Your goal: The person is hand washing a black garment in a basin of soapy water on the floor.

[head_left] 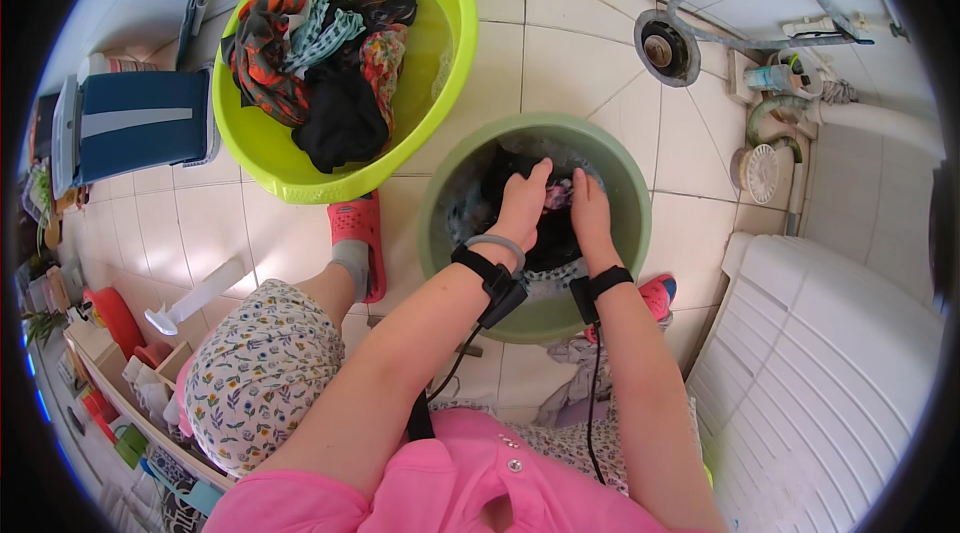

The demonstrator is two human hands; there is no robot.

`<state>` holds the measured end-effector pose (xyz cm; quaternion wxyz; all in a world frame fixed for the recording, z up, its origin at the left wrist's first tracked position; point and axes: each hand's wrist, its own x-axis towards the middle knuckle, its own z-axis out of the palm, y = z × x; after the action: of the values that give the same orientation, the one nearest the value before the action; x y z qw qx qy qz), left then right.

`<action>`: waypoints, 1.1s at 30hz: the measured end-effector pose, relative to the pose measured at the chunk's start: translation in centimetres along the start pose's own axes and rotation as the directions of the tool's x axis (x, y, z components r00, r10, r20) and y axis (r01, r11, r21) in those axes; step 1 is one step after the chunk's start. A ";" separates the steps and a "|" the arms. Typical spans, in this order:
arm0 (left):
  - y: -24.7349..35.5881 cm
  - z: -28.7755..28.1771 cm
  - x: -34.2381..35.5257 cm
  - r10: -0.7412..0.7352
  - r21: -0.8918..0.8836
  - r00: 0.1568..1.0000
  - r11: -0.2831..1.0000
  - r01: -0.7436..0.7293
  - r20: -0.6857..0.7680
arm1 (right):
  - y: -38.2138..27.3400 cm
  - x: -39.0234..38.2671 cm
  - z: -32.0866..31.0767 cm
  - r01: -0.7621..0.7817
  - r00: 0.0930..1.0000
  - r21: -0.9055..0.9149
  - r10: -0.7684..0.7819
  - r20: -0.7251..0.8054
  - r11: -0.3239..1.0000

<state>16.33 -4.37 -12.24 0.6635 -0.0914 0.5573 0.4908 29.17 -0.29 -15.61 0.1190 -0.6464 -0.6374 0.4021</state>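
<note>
A sage-green basin (437, 263) stands on the floor before me, with sudsy water and dark wet clothes in it. Both my hands are down inside it, close together. My left hand (522, 203) is closed on a dark garment (548, 243), its thumb up. Opposite it, my right hand (591, 215) grips the same garment, though its fingertips are mostly hidden. A pink-patterned patch of cloth (558, 195) shows between the two hands. Below the wet cloth, the rest of the basin's contents is hard to make out.
A lime-green tub (455, 63) at the far left holds a heap of clothes (345, 113). Beyond the basin, a drain (660, 48) takes a grey hose (690, 28). A white ribbed panel (810, 373) stands at my right, a blue bin (135, 123) at the left.
</note>
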 end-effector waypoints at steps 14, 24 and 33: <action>-2.3 -2.3 2.8 -0.136 0.031 0.986 0.991 0.133 0.096 | -0.8 -0.6 2.0 0.251 0.955 -0.365 -0.169 0.243 0.897; 0.8 -2.6 1.5 -0.243 -0.286 0.967 0.924 0.256 0.078 | -7.0 -7.0 -1.8 0.066 0.924 0.400 -0.208 0.322 0.914; -1.0 -3.3 2.5 -0.078 -0.311 0.997 0.947 0.076 0.005 | -7.5 -3.6 1.7 0.073 0.991 0.230 -0.095 0.089 0.971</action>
<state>14.72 -5.70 -15.92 0.6574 -0.2184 0.4713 0.5459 23.06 -3.05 -10.44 0.1767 -0.5803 -0.6196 0.4982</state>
